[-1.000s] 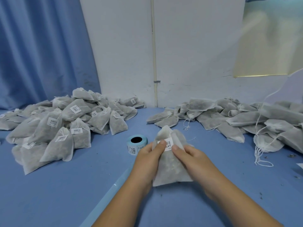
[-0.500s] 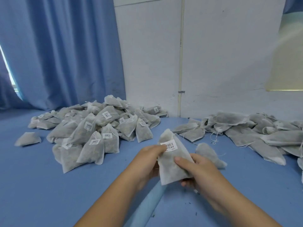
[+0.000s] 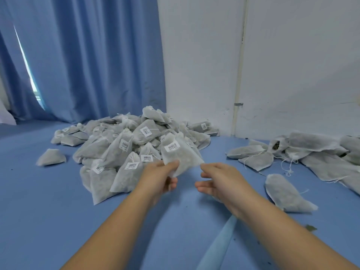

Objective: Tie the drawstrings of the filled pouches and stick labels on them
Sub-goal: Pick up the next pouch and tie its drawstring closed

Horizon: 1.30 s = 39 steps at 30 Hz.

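The left hand [image 3: 159, 177] pinches the bottom corner of a soft white cloth pouch [image 3: 180, 155] with a barcode label [image 3: 171, 147], held up over the blue table [image 3: 48, 211]. The right hand [image 3: 220, 179] is just beside it, fingers loose and apart, holding nothing. Behind them sits a big pile of labelled pouches [image 3: 124, 149].

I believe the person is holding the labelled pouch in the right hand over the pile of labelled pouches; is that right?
Not quite: the head view shows the left hand holding the labelled pouch, while the right hand is open and empty. It is over the pile of labelled pouches.
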Available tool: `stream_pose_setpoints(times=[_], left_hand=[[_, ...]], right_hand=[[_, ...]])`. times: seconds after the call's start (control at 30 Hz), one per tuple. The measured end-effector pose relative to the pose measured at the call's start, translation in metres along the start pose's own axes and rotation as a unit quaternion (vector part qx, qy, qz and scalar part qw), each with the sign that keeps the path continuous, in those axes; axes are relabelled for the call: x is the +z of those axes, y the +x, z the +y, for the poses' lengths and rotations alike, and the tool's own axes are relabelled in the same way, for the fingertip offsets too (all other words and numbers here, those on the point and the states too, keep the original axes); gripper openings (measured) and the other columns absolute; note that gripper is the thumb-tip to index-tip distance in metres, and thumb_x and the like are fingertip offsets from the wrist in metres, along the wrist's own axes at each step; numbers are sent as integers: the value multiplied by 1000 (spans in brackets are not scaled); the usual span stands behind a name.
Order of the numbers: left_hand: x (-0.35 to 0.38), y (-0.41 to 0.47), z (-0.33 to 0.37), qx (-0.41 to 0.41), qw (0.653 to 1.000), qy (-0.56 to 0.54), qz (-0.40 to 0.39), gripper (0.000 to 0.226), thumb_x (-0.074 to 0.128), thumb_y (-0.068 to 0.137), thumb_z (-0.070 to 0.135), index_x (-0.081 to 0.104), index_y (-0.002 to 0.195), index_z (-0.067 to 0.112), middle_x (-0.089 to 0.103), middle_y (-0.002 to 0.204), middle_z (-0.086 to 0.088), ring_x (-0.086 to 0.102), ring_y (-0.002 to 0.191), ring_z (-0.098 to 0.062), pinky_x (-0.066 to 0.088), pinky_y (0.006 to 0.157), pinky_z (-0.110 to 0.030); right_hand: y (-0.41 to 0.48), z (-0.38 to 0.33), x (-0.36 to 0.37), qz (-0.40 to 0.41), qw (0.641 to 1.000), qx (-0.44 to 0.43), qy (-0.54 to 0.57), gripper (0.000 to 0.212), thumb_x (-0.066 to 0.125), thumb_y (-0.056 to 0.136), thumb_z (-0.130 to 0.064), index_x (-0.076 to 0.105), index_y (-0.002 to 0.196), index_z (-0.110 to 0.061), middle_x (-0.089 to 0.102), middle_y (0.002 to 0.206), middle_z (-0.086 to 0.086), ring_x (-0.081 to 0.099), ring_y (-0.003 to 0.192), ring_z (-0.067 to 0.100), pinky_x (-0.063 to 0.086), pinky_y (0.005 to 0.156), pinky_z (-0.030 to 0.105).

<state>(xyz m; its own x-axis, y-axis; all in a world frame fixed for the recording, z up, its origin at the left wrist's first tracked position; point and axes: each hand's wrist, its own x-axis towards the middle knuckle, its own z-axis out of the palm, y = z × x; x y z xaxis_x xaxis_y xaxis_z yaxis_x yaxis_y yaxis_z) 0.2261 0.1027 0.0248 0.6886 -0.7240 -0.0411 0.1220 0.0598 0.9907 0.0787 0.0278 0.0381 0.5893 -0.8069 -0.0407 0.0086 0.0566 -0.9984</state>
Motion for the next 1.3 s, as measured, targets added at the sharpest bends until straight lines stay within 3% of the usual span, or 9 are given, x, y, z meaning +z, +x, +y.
stream_pose_setpoints(times=[0.1, 0.17, 0.33, 0.4, 0.5, 0.83, 1.17, 1.23, 1.3], left_hand=[[-5, 18, 1, -13, 997, -29, 64, 59, 66, 93, 9, 38, 144, 2, 58, 100, -12, 61, 63, -24, 58, 63, -34], [-2, 21, -2, -13, 995, -31, 90, 60, 63, 95, 11, 33, 147, 6, 53, 119, -10, 64, 75, -29, 56, 73, -38], [23, 11, -9, 11, 996, 7, 91, 9, 55, 94, 12, 61, 100, 15, 62, 90, -2, 61, 60, -14, 47, 58, -27], [41, 1, -5, 22, 998, 13, 49, 7, 60, 92, 14, 64, 87, 16, 64, 79, 1, 58, 50, -10, 42, 52, -24], [79, -21, 6, 49, 998, 20, -24, 6, 62, 92, 17, 66, 87, 16, 64, 64, 6, 54, 45, -9, 39, 47, -21], [227, -90, -25, 17, 975, 34, -219, 9, 59, 93, 16, 66, 87, 15, 62, 69, 3, 54, 42, -7, 38, 45, -19], [295, -102, -96, 16, 970, 79, -231, 21, 48, 94, 5, 65, 86, 13, 61, 70, -3, 50, 40, -6, 39, 40, -19], [294, -99, -101, 17, 972, 66, -225, 22, 47, 94, 2, 66, 86, 10, 61, 69, -4, 50, 40, -8, 39, 40, -21], [293, -97, -103, 19, 971, 62, -228, 23, 47, 93, 1, 66, 86, 10, 61, 68, -3, 51, 42, -8, 40, 40, -21]], right_hand=[[0, 8, -6, 4, 1000, -9, -24, 12, 59, 93, -19, 63, 97, -8, 64, 103, 11, 72, 68, 17, 58, 62, 24], [0, 14, -15, 11, 999, -9, -50, 12, 58, 93, -19, 64, 95, -7, 66, 97, 10, 72, 67, 17, 60, 68, 29], [-9, 21, -40, 25, 1000, -12, -7, 12, 58, 92, -10, 65, 91, 0, 67, 76, 11, 66, 56, 18, 56, 55, 28], [-15, 19, -51, 38, 999, -28, 12, 11, 57, 92, -7, 65, 89, 0, 66, 71, 11, 64, 53, 19, 54, 52, 27], [-26, 12, -70, 54, 996, -56, 32, 11, 55, 92, -3, 65, 89, -1, 67, 66, 9, 62, 51, 18, 51, 48, 25], [-87, 27, -186, 137, 990, -40, -10, 14, 56, 90, -7, 69, 86, -5, 63, 60, 4, 59, 48, 16, 47, 47, 24], [-107, 47, -282, 276, 961, -6, 9, 12, 54, 92, -5, 65, 88, -2, 61, 57, 6, 56, 43, 16, 43, 42, 24], [-96, 46, -294, 310, 950, -12, -35, 14, 53, 91, -5, 65, 85, -4, 63, 61, 5, 56, 44, 14, 44, 43, 24], [-81, 45, -305, 344, 926, -18, -155, 16, 52, 90, -8, 67, 86, -10, 66, 72, 2, 61, 54, 14, 51, 57, 30]])
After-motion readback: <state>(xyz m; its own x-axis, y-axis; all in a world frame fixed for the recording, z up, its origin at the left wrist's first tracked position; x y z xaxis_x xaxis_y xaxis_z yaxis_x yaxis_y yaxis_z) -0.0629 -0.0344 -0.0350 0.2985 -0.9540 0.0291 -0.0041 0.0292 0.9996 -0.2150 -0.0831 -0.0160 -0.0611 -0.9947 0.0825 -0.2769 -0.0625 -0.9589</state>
